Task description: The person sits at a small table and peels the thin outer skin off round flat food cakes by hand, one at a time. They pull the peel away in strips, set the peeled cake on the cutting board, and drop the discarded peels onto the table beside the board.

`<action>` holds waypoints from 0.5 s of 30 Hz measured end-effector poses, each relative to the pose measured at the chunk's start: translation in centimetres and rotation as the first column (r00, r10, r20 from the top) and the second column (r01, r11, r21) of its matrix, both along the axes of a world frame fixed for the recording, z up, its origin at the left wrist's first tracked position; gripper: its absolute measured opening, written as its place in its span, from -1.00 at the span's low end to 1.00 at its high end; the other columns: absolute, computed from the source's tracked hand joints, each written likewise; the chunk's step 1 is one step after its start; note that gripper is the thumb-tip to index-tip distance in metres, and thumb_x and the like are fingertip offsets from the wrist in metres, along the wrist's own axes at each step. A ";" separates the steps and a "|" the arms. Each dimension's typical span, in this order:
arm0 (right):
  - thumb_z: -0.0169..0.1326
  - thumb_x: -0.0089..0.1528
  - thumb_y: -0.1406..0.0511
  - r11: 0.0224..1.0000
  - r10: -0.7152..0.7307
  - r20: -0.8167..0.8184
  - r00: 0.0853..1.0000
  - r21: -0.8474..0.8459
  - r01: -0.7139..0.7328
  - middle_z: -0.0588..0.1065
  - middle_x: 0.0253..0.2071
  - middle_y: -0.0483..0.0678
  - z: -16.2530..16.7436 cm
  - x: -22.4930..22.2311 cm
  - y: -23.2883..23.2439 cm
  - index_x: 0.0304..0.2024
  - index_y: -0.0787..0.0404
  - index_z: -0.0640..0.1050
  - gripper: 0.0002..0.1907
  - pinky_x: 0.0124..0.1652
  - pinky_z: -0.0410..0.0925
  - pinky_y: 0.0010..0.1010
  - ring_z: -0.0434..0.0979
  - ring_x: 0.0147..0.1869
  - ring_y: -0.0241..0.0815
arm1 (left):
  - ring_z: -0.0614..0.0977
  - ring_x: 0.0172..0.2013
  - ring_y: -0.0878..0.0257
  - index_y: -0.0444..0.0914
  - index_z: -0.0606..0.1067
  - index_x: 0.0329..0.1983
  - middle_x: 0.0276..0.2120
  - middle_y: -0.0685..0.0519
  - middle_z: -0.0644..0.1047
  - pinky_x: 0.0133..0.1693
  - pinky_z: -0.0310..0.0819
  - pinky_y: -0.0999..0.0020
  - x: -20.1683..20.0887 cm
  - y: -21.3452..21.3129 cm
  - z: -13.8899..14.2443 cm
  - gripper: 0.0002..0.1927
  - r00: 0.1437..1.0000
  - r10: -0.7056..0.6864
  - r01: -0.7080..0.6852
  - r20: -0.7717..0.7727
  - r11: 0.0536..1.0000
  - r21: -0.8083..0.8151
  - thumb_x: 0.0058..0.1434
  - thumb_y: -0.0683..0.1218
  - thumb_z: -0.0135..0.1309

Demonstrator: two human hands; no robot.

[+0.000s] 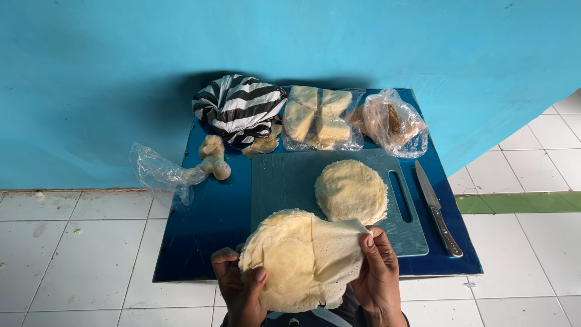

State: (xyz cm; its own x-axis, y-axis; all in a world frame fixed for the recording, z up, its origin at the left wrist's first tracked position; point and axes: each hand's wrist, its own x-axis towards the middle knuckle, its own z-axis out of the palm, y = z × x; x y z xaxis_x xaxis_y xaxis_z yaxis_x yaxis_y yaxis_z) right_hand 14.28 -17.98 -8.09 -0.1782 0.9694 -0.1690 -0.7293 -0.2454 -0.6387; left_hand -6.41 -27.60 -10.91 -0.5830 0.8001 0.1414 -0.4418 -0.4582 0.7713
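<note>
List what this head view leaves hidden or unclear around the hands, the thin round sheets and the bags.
- Striped bag: contents hidden by its knotted plastic.
- Right-hand clear bag: brownish contents blurred by crinkled film.
- Left hand and right hand: wrists cut off by the bottom edge; palms hidden behind the held sheet.
- Stack: sheet count too fine to tell.

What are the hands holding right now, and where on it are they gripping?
Both hold a thin pale crepe sheet: left hand pinches its lower left edge, right hand its right edge.
</note>
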 end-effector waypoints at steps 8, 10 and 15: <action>-0.01 0.36 0.20 0.986 -0.120 -0.037 0.992 -0.124 0.114 0.56 -0.10 0.00 0.9 -0.2 -0.2 -0.01 0.15 0.46 -0.78 -0.12 0.58 -0.10 0.67 -0.06 -0.14 | 0.54 0.15 0.01 0.00 0.23 0.12 0.07 -0.07 0.45 0.07 0.57 -0.01 0.8 1.3 0.6 -0.41 0.973 0.140 -0.117 0.181 0.984 -0.132 0.11 -0.23 0.21; -0.01 0.40 0.21 0.978 -0.175 -0.081 0.981 -0.130 0.164 0.54 -0.08 0.00 0.9 -0.4 -0.1 0.04 0.17 0.46 -0.77 -0.07 0.57 -0.14 0.66 -0.03 -0.15 | 0.54 0.15 0.01 0.01 0.23 0.12 0.07 -0.07 0.45 0.06 0.59 -0.01 1.0 1.5 0.4 -0.41 0.963 0.203 -0.165 0.180 0.965 -0.204 0.11 -0.22 0.21; -0.06 0.40 0.19 0.962 -0.236 -0.041 0.971 -0.149 0.227 0.56 -0.05 0.00 0.6 -0.6 -0.3 0.05 0.18 0.44 -0.74 -0.05 0.56 -0.13 0.64 0.01 -0.15 | 0.53 0.17 0.04 0.02 0.21 0.14 0.09 -0.02 0.42 0.06 0.61 0.03 1.4 1.6 -0.3 -0.42 0.960 0.266 -0.243 0.083 0.945 -0.217 0.14 -0.20 0.20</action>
